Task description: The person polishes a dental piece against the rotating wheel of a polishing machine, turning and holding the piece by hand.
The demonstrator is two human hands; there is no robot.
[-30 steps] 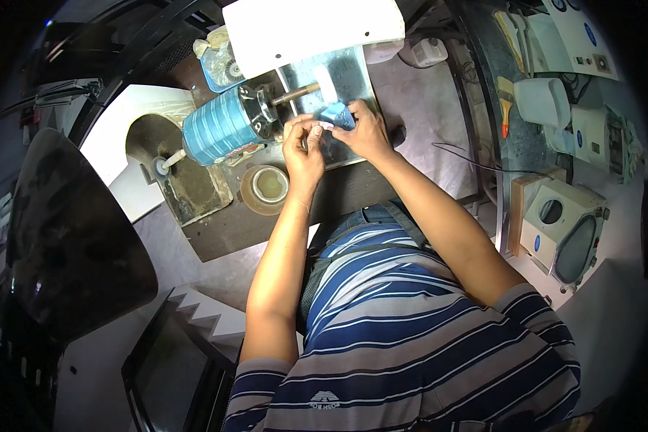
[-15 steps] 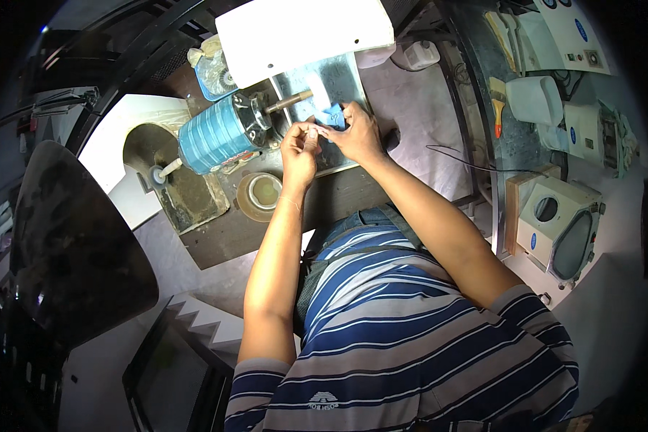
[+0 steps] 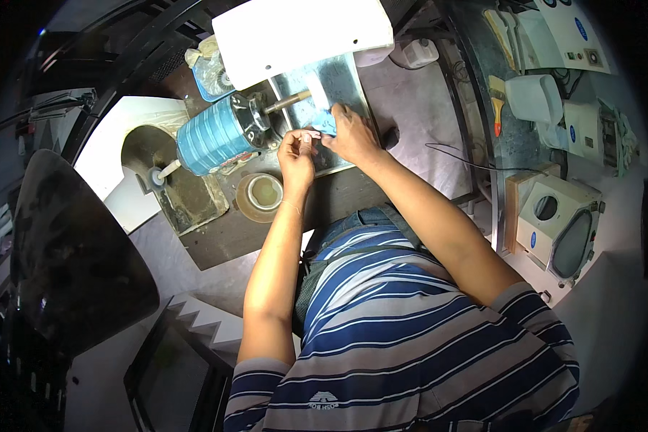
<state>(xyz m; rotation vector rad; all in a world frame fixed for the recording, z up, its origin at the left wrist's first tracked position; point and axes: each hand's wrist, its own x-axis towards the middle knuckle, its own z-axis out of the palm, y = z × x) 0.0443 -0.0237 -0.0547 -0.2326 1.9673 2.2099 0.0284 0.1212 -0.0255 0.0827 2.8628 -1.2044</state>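
Note:
My left hand (image 3: 297, 157) is closed in a pinch on a small pinkish piece (image 3: 314, 135) whose kind I cannot make out. Just to its right, my right hand (image 3: 354, 137) has its fingers curled round a crumpled blue cloth-like piece (image 3: 325, 122), close to the pinkish piece. Both hands are over the near edge of a shiny metal tray (image 3: 349, 83). A motor (image 3: 210, 137) in ribbed blue wrapping lies to their left. Its tapered metal spindle (image 3: 288, 101) points over the tray, just above my fingers.
A white hood (image 3: 302, 32) covers the tray's far part. Left of the motor, a white buffing end (image 3: 158, 176) sits over a dirty basin (image 3: 209, 205). A round bowl (image 3: 264, 192) stands near my left wrist. At right, a shelf holds a brush (image 3: 497, 108) and a boxy machine (image 3: 558, 227).
My right hand has shifted slightly left and down, with its fingers wrapped further over the blue piece. My left hand has tilted, and the pinkish piece shows between the hands.

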